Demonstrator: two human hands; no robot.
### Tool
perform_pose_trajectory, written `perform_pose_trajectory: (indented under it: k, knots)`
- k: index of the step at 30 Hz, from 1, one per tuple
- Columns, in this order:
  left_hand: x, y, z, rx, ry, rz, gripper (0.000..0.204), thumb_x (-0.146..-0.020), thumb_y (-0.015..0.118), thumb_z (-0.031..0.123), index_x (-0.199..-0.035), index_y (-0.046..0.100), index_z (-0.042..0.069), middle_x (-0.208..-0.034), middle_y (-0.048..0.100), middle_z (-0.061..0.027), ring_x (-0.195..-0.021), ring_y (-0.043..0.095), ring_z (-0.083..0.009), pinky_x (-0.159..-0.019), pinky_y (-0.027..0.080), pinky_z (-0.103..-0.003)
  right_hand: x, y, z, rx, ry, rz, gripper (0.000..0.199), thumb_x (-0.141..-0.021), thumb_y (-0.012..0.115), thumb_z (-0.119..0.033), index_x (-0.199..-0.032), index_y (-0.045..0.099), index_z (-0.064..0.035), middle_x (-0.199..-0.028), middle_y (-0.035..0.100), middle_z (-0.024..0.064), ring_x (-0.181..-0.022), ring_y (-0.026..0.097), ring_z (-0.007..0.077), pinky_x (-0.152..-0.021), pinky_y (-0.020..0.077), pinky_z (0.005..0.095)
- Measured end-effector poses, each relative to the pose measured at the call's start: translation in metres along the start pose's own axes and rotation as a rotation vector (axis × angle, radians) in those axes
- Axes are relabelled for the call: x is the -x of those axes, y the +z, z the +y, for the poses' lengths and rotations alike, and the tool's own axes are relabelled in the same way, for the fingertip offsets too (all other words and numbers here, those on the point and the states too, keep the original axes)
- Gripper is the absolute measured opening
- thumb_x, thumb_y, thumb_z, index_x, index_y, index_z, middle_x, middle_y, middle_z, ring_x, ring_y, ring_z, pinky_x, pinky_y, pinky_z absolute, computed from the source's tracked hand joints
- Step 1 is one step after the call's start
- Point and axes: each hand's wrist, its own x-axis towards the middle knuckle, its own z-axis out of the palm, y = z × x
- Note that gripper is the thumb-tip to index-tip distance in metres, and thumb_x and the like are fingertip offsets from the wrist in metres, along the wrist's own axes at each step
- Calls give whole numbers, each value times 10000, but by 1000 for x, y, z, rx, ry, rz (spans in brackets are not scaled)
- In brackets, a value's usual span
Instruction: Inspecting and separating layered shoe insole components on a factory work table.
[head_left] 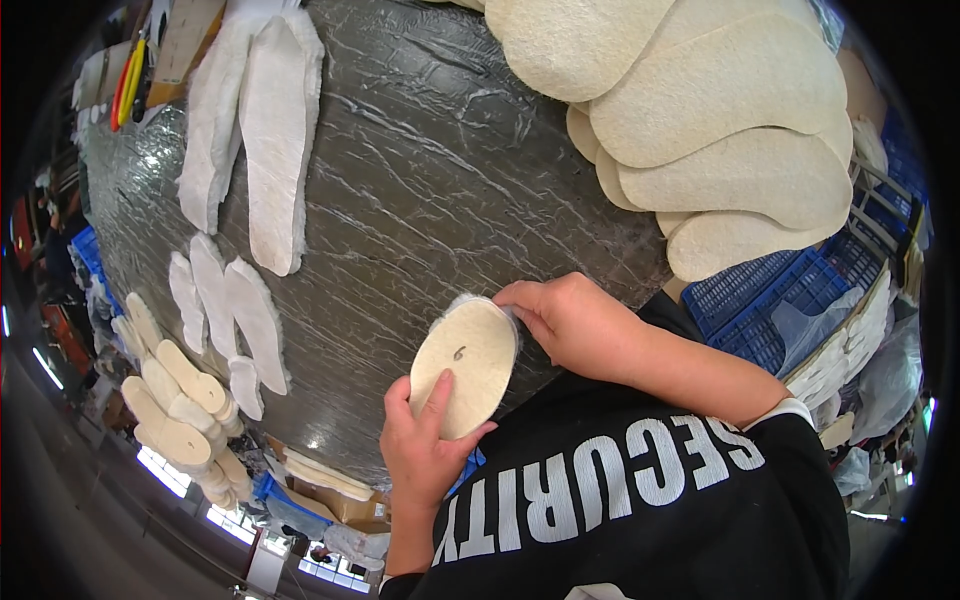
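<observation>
Bright windows (163, 472) and a light strip (47, 368) surround the dark tabletop (400, 190).

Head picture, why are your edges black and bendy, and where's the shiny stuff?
Head view: fisheye distortion bends things toward the black rim; light glints off the wrinkled dark tabletop; windows at lower left glare white; the held cream insole looks sharp.

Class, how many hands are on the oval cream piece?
2: the left hand holds the oval cream piece near its lower end; the right hand pinches its upper right edge.

Black shirt (700, 545), bold white lettering (590, 480)
</observation>
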Motion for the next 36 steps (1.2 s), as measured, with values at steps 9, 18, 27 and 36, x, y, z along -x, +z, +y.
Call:
perform_pose_trajectory:
  k: [9,18,27,36]
  knots:
    - [2,7,-2,37,-11,2,776,-506,907,323,-1198,625,115,-1204,493,-168,-965,599,-355,-760,523,-418,-1,-5,-12,33,114,-59,224,-889,586,-179,-1003,640,6,-818,673,208,-800,655,384,-724,517,444]
    - [2,13,-10,30,47,12,743,-563,868,421,-1207,629,138,-1157,510,-173,-930,605,-340,-726,526,-412,-2,1,-13,50,150,-21,175,-850,617,-143,-943,632,4,-764,669,198,-750,657,378,-687,514,437]
    - [0,18,-14,69,94,14,772,-562,860,424,-1237,610,144,-1128,530,-190,-923,598,-347,-718,517,-408,-5,-3,-19,17,227,-47,153,-862,597,-136,-930,616,0,-725,650,197,-705,645,374,-655,502,429]
    - [-2,19,-15,122,113,18,811,-556,841,471,-1251,593,135,-1098,545,-221,-920,597,-361,-711,515,-413,-3,0,-16,53,204,-19,109,-871,593,-125,-916,586,-26,-642,604,172,-610,610,354,-574,465,414]
